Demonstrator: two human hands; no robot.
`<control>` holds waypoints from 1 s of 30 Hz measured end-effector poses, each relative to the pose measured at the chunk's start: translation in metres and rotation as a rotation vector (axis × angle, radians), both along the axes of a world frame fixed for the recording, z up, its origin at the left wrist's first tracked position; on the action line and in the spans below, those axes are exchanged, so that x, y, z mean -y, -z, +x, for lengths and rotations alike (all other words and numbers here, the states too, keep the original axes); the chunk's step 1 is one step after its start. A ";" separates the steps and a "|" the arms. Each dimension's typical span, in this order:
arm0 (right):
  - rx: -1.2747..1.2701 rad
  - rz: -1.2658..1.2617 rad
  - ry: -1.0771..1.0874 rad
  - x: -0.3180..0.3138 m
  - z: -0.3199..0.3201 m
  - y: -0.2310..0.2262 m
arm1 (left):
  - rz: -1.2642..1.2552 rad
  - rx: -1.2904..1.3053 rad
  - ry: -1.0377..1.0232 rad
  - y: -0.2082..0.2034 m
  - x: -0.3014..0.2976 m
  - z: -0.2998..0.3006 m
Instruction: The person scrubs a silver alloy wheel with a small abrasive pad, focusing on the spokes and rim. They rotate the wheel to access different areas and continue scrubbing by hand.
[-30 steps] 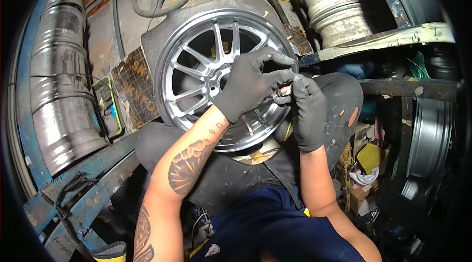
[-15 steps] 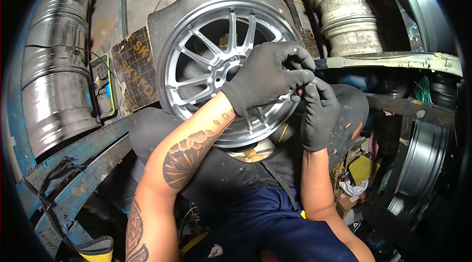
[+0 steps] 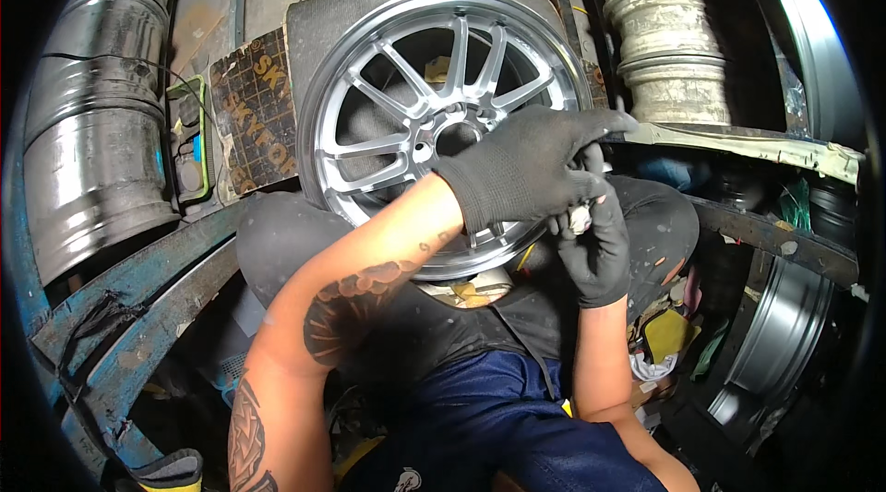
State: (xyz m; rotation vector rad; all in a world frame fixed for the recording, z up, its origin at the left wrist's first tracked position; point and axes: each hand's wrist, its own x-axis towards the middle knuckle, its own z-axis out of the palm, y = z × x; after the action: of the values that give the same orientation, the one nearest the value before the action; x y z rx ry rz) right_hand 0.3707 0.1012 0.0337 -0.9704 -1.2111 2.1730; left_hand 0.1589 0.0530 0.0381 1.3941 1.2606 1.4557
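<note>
A silver multi-spoke wheel rim (image 3: pixel 406 86) lies tilted in front of me, its lower edge by my lap. My left hand (image 3: pixel 526 164), in a dark grey glove, reaches across its right side. The index finger points out to the right while the others curl in against my right hand (image 3: pixel 598 252), gloved alike. The right fingers are bent up and closed around a small pale thing (image 3: pixel 580 219) at the meeting point of both hands. What it is, I cannot make out; the fingers cover most of it.
The rim rests on a grey mat (image 3: pixel 318 26) beside a dark printed board (image 3: pixel 254 114). Stacked shiny rims (image 3: pixel 97 160) stand at left, dull stacked rims (image 3: pixel 664 40) at upper right. Metal rack bars (image 3: pixel 175 270) flank my knees. Another rim (image 3: pixel 780 326) sits lower right.
My hands have shifted slightly downward together, and the left index finger has stretched out to the right. A pale thing now shows between the hands. The whole view has shifted a little.
</note>
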 end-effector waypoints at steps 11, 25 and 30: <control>0.853 1.261 -1.012 0.016 0.037 0.047 | -0.334 -0.719 -0.585 -0.013 0.025 -0.132; 0.949 1.210 -1.323 0.005 0.009 0.050 | -0.764 -0.932 -0.608 0.007 0.018 -0.157; 0.997 1.068 -1.356 -0.004 0.007 0.048 | -0.808 -0.904 -0.568 0.002 0.017 -0.156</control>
State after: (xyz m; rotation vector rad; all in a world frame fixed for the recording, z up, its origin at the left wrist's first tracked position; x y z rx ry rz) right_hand 0.3782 0.1047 -0.0146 -0.6899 -3.6911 0.8927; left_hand 0.0031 0.0360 0.0364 1.1426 2.5943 0.3799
